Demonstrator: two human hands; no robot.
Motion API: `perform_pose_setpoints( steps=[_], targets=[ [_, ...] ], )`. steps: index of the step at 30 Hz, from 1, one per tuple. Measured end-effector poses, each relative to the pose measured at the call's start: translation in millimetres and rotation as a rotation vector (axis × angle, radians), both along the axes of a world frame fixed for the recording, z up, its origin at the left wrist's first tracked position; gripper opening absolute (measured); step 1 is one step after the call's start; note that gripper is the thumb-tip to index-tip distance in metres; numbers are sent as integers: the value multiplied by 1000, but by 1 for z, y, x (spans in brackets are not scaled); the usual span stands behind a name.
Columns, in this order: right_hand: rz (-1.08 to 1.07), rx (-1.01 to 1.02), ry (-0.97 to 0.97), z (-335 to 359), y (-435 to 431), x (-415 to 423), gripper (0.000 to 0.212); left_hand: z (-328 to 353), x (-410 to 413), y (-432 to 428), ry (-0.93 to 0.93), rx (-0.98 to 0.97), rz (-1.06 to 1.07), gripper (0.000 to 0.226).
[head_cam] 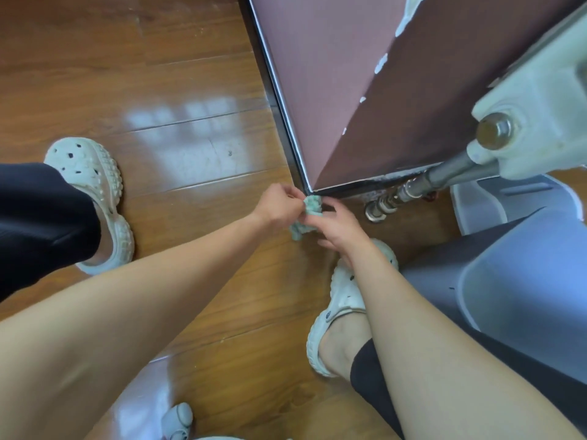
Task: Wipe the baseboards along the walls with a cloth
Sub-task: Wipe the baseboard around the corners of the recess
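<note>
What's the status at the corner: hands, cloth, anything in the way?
Hands: left hand and right hand both grip the green cloth. Cloth bunched by the baseboard corner. To the right, radiator pipe close by.

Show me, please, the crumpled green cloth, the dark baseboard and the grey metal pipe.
crumpled green cloth [313, 206]: head view, bunched upper part.
dark baseboard [281, 122]: head view, face along the wall.
grey metal pipe [451, 171]: head view, bare shaft.

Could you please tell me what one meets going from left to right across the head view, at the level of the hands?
Along that line: pale clog → left hand → green cloth → right hand → metal pipe fittings → pale plastic object.
</note>
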State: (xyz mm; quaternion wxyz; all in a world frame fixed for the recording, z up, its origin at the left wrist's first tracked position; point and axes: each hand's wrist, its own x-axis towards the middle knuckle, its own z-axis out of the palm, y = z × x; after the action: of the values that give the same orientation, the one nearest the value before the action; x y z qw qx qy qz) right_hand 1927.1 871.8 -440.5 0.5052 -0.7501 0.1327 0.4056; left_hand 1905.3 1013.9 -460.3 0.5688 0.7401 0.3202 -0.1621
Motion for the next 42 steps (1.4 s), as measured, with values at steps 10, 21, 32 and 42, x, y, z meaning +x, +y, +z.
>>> perform_pose_setpoints(
  steps=[10,21,32,42],
  targets=[
    [-312,-254,6,-25,-15,12,30,36,-2,2,-16,254,-418,20],
    [102,-515,-247,-22,17,5,41,54,3,37,24,465,-517,22],
    [-674,-335,-326,-13,20,9,34,51,-6,46,41,445,-476,23],
    [-209,-229,-143,-17,19,2,37,52,1,37,9,444,-477,23]
  ],
)
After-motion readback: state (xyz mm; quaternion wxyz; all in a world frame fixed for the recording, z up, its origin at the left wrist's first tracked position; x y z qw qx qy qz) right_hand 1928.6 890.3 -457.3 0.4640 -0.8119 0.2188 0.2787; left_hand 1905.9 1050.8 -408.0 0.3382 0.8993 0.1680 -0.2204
